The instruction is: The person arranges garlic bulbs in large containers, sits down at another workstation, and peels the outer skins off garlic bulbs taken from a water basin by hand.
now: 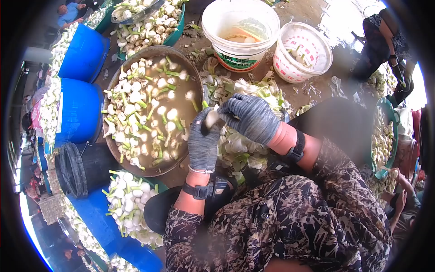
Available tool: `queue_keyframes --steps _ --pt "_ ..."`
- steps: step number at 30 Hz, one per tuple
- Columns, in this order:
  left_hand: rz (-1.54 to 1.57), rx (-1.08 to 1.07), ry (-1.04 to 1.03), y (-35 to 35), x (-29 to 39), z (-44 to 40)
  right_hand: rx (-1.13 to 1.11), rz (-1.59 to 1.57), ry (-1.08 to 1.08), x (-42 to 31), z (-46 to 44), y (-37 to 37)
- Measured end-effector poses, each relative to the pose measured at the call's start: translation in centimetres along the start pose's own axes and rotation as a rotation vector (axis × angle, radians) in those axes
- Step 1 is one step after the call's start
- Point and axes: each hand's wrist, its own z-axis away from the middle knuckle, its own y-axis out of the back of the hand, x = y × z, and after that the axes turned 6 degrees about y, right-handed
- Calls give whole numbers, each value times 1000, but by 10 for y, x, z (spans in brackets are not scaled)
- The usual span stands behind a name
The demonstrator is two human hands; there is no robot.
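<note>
Both my hands wear grey knitted gloves and meet at one garlic bulb (211,119) with a short green stem. My left hand (203,143) is closed around the bulb from below. From the right, my right hand (253,119) has its fingers curled against the bulb's side; whether a small tool sits in them is hidden. Just left of my hands is a wide round basin (197,75) of murky water, with many garlic bulbs (131,109) floating in it. Beneath my hands lies a heap of peeled garlic skins and leaves (240,147).
Two white buckets (241,47) stand beyond my hands. A green tub of unpeeled garlic (174,34) is at the back. Blue tubs (81,111) and a black bucket (74,170) line the left, near piled cleaned garlic (129,201). Other people work at both sides.
</note>
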Motion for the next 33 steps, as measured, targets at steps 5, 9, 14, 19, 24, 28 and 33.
queue_keyframes --steps 5,9,14,19,24,28,33 --pt "-58 14 -1 0 -5 -1 -94 143 12 -4 1 1" --pt "-206 15 -79 1 -11 -3 -138 227 36 -6 0 2" --pt "-170 -35 -145 -1 -8 2 -109 147 -53 -3 2 -1" --pt "69 -62 0 5 -6 -4 -102 -226 -291 9 1 -7" --pt "340 -153 132 6 -15 -5 -57 -432 -403 29 6 -23" --pt "545 -249 55 8 -12 -1 22 219 -452 60 -2 -5" --pt "529 -307 -38 13 -28 -8 123 205 -171 39 -4 16"
